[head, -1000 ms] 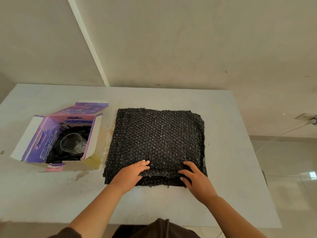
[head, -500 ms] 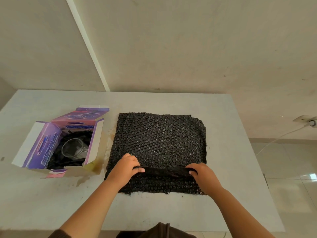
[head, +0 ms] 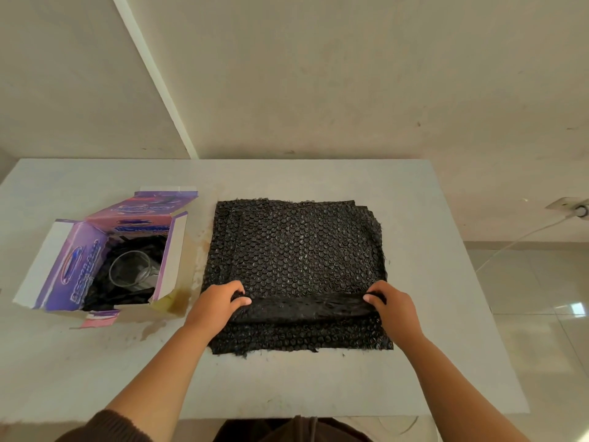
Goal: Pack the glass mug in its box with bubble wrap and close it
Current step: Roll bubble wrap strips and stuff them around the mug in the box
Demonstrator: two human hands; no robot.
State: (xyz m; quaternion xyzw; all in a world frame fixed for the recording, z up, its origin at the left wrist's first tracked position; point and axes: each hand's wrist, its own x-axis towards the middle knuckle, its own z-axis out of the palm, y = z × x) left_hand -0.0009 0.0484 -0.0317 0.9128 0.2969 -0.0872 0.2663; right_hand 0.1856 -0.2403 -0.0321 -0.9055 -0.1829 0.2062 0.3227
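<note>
A stack of black bubble wrap (head: 296,250) lies flat in the middle of the white table (head: 318,384). My left hand (head: 216,306) and my right hand (head: 393,306) each pinch the near edge of the top sheet, which is lifted and rolled back into a fold between them. To the left stands the open purple box (head: 76,266), its flaps spread. The clear glass mug (head: 132,271) sits inside it on black wrap.
The table's far edge meets a beige wall. A tiled floor (head: 541,330) lies to the right, with a wall socket (head: 573,208) and a white cable. Brownish stains mark the table beside the box.
Both hands went from resting on the wrap's near edge to pinching the top sheet and peeling it back into a raised fold.
</note>
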